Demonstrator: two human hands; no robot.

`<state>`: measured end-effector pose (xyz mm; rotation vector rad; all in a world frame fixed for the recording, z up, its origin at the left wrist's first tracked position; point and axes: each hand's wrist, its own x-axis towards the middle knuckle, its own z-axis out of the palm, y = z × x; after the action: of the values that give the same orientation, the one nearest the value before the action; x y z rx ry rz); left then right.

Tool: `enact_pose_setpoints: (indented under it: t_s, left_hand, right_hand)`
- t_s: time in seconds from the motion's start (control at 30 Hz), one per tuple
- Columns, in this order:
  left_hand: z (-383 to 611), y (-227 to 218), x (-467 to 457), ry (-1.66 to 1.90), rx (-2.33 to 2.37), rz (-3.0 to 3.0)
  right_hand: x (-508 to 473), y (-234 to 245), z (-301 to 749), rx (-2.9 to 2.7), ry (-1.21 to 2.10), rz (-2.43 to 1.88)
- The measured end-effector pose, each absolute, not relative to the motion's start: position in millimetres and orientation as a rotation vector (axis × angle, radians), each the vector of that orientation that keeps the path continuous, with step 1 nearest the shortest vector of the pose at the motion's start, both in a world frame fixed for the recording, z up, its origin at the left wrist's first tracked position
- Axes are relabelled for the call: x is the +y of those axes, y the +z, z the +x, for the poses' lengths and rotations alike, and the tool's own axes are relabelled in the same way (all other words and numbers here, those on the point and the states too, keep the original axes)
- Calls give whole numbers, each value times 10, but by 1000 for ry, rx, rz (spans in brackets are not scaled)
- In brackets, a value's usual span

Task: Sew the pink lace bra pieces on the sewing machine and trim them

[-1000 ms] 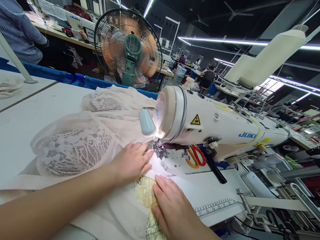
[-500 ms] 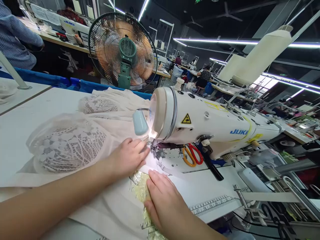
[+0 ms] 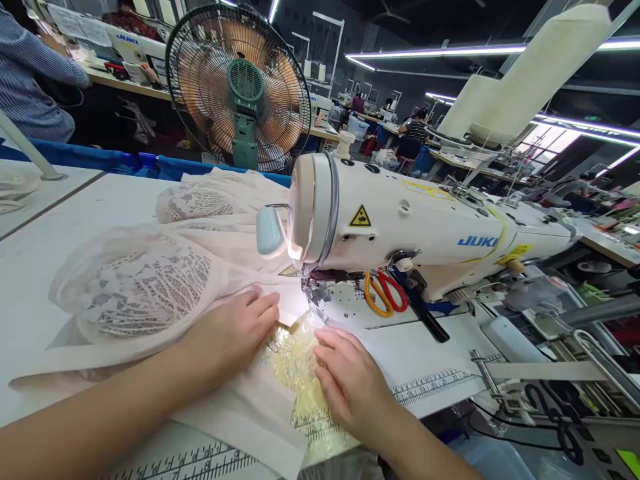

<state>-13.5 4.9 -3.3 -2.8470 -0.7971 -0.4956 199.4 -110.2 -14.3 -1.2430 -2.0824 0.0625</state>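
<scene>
My left hand (image 3: 235, 331) lies flat, fingers together, on pale cream fabric (image 3: 235, 280) just left of the presser foot (image 3: 311, 288) of a white JUKI sewing machine (image 3: 400, 227). My right hand (image 3: 353, 383) rests palm down on the table edge, its fingertips on a patch of yellowish tape or glue (image 3: 300, 373). The cream cloth carries white lace panels (image 3: 145, 283) and is bunched up to the left. The machine's lamp lights the needle area.
A green standing fan (image 3: 240, 87) is behind the table. Orange-and-red scissors (image 3: 384, 293) lie on the machine bed. A printed ruler strip (image 3: 435, 385) runs along the table's front edge. Cream thread cones (image 3: 530, 80) stand at right. A person in a striped shirt (image 3: 30, 73) is at far left.
Both hands have drawn back from the needle toward me, pulling the cloth's edge with them. More of the yellowish patch and ruler strip shows.
</scene>
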Motion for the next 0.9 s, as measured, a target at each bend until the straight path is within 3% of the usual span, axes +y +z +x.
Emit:
enact_pose_setpoints:
  t_s: [0.43, 0.9]
  left_hand:
    - [-42, 30, 15, -413, -500, -2898]
    - [-90, 84, 229, -309, -494, -2987]
  right_hand:
    - [-1094, -163, 2081, -1965, 176, -1310]
    - [-1093, -147, 2103, -1984, 199, -1327]
